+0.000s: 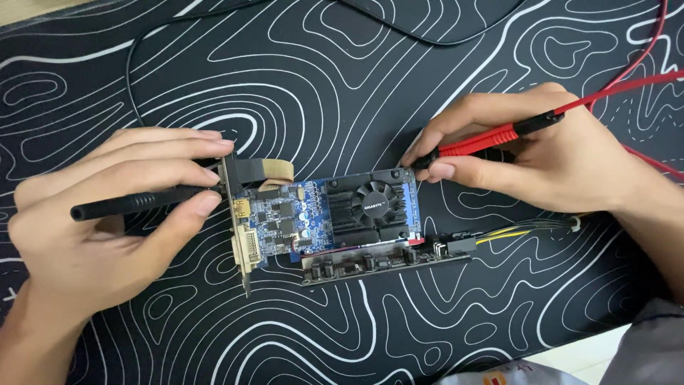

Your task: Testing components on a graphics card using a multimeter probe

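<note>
Worktop (28, 8) pale, showing at upper left and lower right corners. Black mat (342, 93) with white contour lines covers nearly whole frame. On mat: blue graphics card (324, 214) at centre, black cable (399, 25) along top, red leads (641, 57) at upper right.

Two bare hands: left hand (107, 214), right hand (541, 150). Two pen-shaped test probes, one black probe (135, 203) and one red probe (491, 137); one blue graphics card (285, 217) with one small black fan (375, 199). One black slotted adapter board (377, 264), one black desk mat with white contour lines (342, 78), one bundle of yellow and black wires (527, 229).
</note>
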